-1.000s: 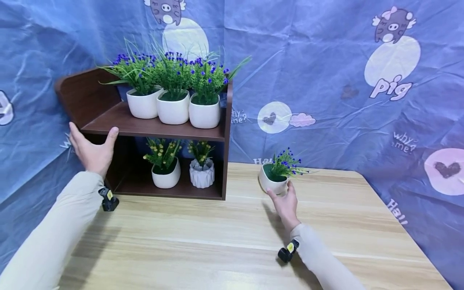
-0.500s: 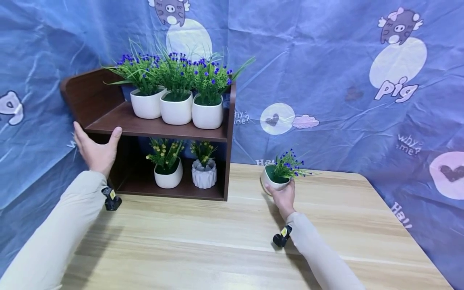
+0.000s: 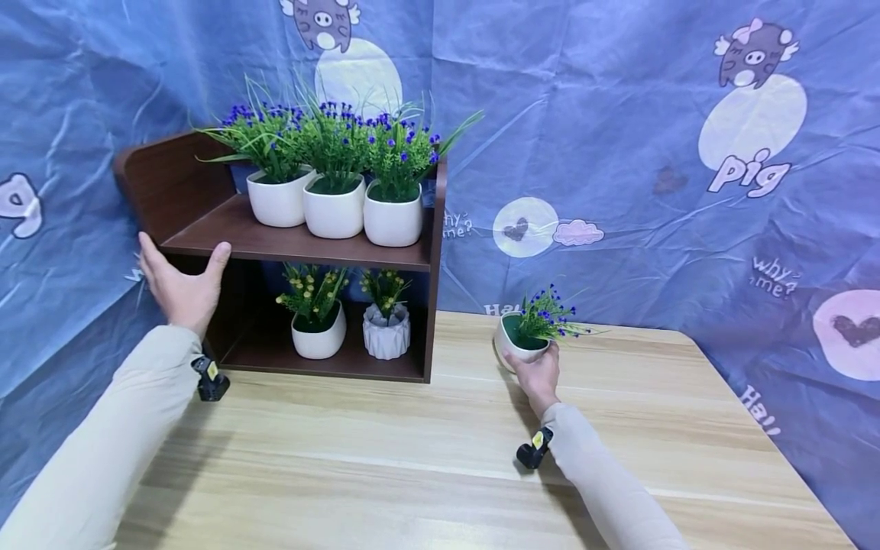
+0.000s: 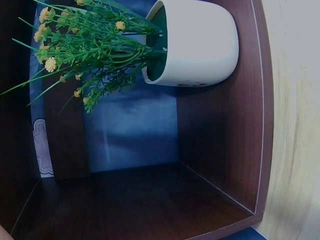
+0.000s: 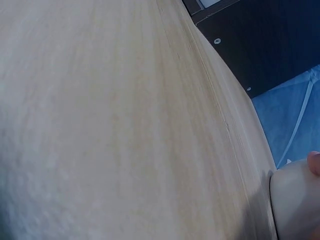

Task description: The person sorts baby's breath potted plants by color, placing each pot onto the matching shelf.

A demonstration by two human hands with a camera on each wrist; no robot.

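At the right of the head view, my right hand (image 3: 538, 376) grips a white potted plant (image 3: 529, 347) with small blue-purple flowers. Thumb and fingers lie on either side of its pot, which leans to the left. In the right wrist view, a fingertip (image 5: 314, 162) touches the white pot (image 5: 297, 200) at the edge. My left hand (image 3: 184, 290) is spread, fingers and thumb straight, by the front left edge of a dark brown two-tier shelf (image 3: 292, 248); whether it touches cannot be told. Below, a white potted plant (image 4: 200, 45) with yellow flowers fills the top of the left wrist view.
Three white pots with purple flowers (image 3: 333, 206) stand in a row on the upper shelf. Beside the yellow-flowered plant on the lower tier is a ridged grey-white pot (image 3: 386, 332). A light wood table (image 3: 385, 458) bears the shelf; blue printed cloth (image 3: 619, 153) hangs behind.
My right hand has moved forward and closer around the pot, its grip now fuller. The view has shifted slightly. My left hand stays spread by the shelf.
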